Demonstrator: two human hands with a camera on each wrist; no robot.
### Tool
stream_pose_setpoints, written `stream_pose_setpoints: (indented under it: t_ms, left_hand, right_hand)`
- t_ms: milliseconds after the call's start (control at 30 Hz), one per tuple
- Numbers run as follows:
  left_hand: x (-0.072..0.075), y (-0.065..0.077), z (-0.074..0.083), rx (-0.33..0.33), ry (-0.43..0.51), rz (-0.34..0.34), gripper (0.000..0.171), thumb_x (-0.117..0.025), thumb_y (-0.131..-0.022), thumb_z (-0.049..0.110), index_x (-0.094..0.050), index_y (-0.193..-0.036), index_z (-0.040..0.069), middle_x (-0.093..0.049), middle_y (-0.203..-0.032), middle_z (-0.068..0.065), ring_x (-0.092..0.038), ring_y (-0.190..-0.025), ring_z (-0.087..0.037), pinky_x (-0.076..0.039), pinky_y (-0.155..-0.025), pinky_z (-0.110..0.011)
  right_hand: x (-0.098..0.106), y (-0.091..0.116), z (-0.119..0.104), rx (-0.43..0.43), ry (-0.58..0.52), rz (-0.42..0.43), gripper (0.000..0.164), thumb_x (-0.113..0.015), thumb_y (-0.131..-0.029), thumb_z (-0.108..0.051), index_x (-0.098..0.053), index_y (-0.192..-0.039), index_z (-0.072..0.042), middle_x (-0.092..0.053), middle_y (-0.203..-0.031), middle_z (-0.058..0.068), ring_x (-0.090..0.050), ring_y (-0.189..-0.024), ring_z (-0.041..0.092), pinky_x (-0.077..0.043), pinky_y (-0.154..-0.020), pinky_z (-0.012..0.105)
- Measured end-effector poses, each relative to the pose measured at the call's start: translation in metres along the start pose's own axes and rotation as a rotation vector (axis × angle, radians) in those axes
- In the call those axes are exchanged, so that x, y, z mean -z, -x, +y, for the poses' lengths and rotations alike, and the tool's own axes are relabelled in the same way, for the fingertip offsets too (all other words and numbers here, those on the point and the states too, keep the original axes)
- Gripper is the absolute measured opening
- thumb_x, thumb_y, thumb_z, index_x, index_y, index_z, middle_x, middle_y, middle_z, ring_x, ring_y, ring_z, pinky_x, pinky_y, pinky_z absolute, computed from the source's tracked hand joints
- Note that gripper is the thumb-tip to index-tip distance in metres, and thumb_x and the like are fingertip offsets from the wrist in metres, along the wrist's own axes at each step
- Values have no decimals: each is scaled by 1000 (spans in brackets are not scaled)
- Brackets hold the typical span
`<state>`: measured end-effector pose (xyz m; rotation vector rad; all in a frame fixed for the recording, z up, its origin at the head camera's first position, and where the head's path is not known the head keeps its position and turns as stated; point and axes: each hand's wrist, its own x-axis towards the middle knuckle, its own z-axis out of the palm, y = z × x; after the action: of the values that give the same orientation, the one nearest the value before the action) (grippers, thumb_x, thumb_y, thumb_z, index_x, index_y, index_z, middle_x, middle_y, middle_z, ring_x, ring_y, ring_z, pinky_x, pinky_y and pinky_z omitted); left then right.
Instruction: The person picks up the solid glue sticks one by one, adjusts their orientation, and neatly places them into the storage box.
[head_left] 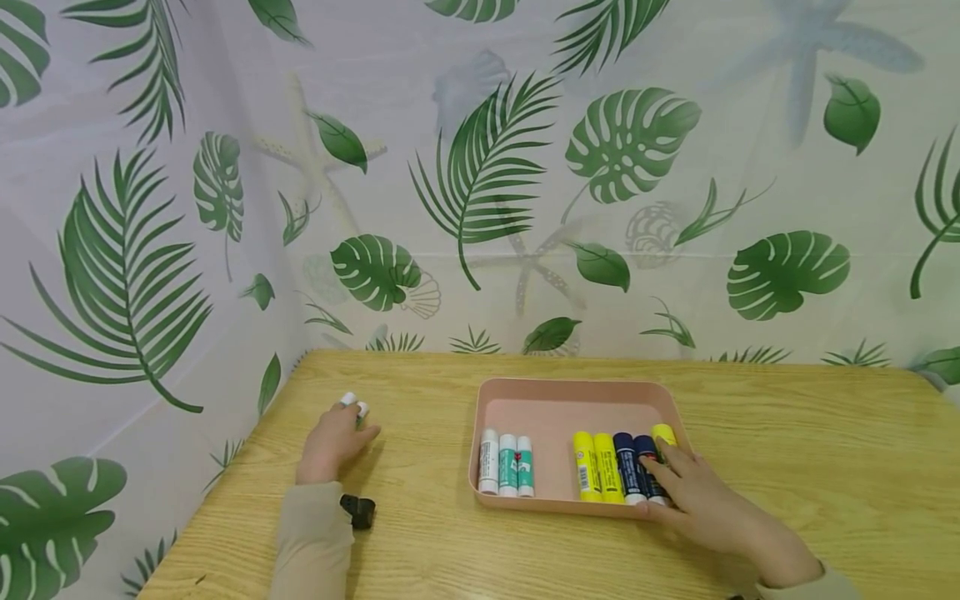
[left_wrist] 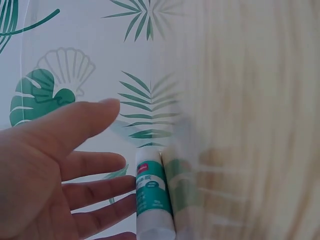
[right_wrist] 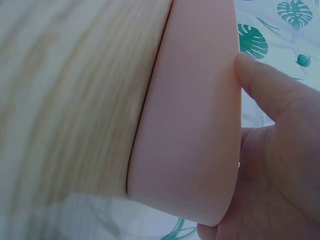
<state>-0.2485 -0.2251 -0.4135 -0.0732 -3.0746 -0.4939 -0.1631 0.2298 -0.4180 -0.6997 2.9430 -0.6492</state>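
At the table's left side my left hand (head_left: 332, 443) is beside white-and-green glue sticks (head_left: 363, 409), whose white ends show past the fingers. In the left wrist view, the hand's fingers (left_wrist: 102, 190) are extended, tips touching or very near one glue stick (left_wrist: 152, 192); the thumb stands apart. My right hand (head_left: 701, 500) reaches over the right end of a pink tray (head_left: 551, 414). Its fingers rest on a yellow glue stick (head_left: 663, 432) and dark blue glue sticks (head_left: 626, 467), with the thumb at the rim. In the right wrist view, the tray wall hides most of the fingers.
Inside the tray, two yellow glue sticks (head_left: 596, 467) lie beside the dark blue ones. Three white-and-green glue sticks (head_left: 507, 464) lie at its left end. The wooden table (head_left: 420, 542) meets a leaf-patterned cloth (head_left: 480, 250) at the back and left.
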Motion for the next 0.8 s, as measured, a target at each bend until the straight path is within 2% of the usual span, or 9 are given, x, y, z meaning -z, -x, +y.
stream_pose_setpoints:
  t_ms: [233, 333, 433, 567, 667, 800]
  left_hand:
    - [-3, -3, 2, -15, -10, -9, 31, -63, -82, 23, -58, -98, -3, -54, -86, -14, -51, -70, -22, -44, -60, -37]
    - [-4, -4, 3, -31, -9, -17, 24, -63, -81, 18, -58, -94, -2, -53, -76, -8, -47, -64, -18, -41, -57, -33]
    - [-5, -4, 5, -30, 7, -46, 24, -62, -82, 15, -57, -97, -2, -52, -68, -5, -44, -57, -16, -38, -53, -30]
    - [-6, -4, 9, -29, 17, -67, 33, -63, -82, 15, -55, -108, -6, -57, -75, -7, -44, -57, -15, -39, -54, -29]
    - [-7, -4, 14, -51, 21, -68, 31, -63, -82, 13, -56, -105, -5, -58, -77, -8, -46, -56, -14, -41, -55, -28]
    - [-9, -3, 22, -67, 58, -92, 23, -61, -82, 8, -57, -101, -4, -55, -70, -5, -46, -54, -14, -40, -52, -27]
  right_hand:
    - [0, -1, 0, -12, -5, -17, 70, -50, -83, -51, -43, -127, 5, -21, -136, 31, -17, -123, 48, -13, -96, 60]
    - [0, -1, 0, -17, -5, -25, 71, -49, -83, -51, -43, -127, 5, -21, -137, 31, -17, -123, 48, -13, -97, 59]
    - [0, -1, 0, -17, 0, -24, 71, -49, -84, -51, -43, -127, 4, -21, -137, 31, -17, -124, 48, -13, -97, 59]
    - [-1, 0, 0, -15, 0, -15, 70, -50, -84, -50, -43, -127, 4, -21, -137, 31, -17, -123, 48, -14, -97, 59]
    - [-1, 0, 0, -15, -3, -10, 70, -51, -83, -50, -43, -127, 4, -21, -137, 31, -17, -123, 48, -14, -97, 59]
    - [-1, 0, 0, -16, -5, -13, 70, -50, -83, -50, -43, -127, 4, -21, -137, 31, -16, -123, 49, -14, -97, 59]
